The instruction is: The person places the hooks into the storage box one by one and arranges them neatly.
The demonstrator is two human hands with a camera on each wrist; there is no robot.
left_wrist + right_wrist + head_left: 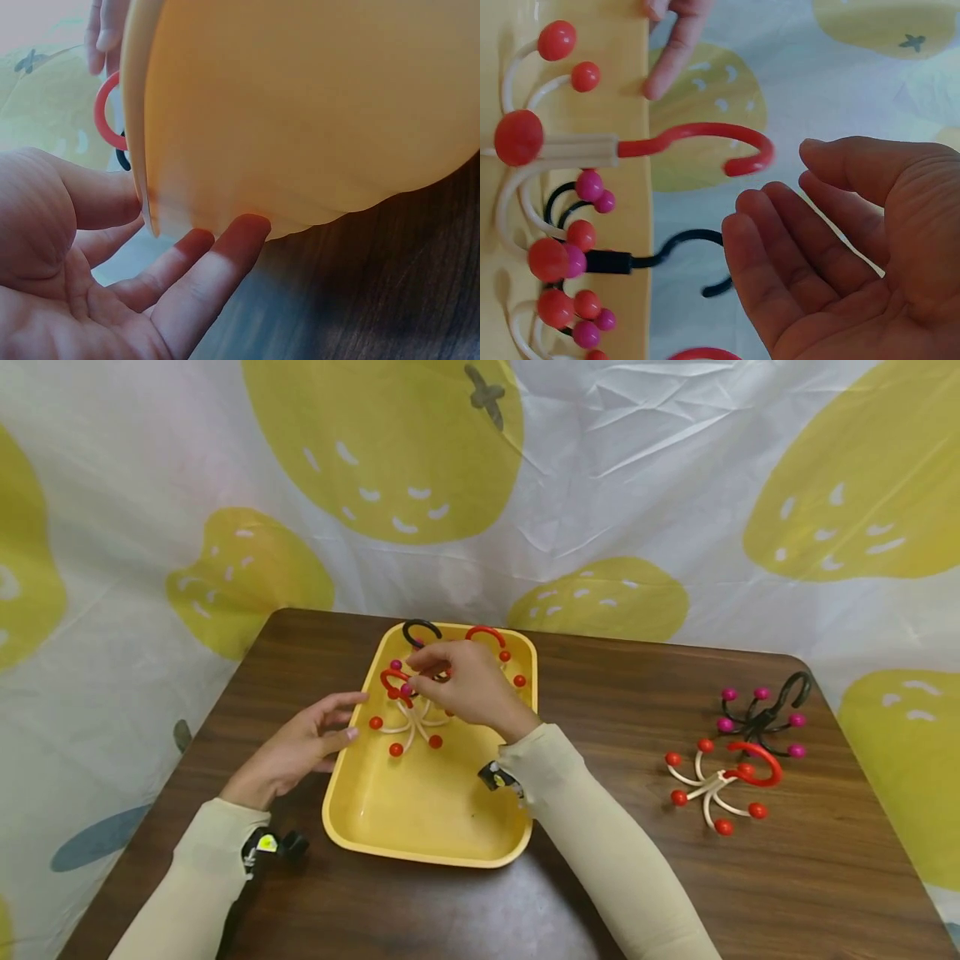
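My right hand [472,681] is over the far half of a yellow tray [431,814], its fingers relaxed and holding nothing. Just off its fingertips in the right wrist view stands the red hook [761,150] of a white multi-arm hanger [408,718] with red ball tips. Behind that hanger are a black hanger [607,262] with magenta balls and another with a red hook [486,631], partly hidden by the hand. My left hand [296,747] is at the tray's left side. Its thumb lies at the rim, and its extended fingers reach along the outer wall.
On the brown wooden table [622,877], to the right of the tray, lie a black hanger [761,720] with magenta balls and a white hanger [708,785] with a red hook. A white cloth with yellow fruit prints [390,452] hangs behind the table.
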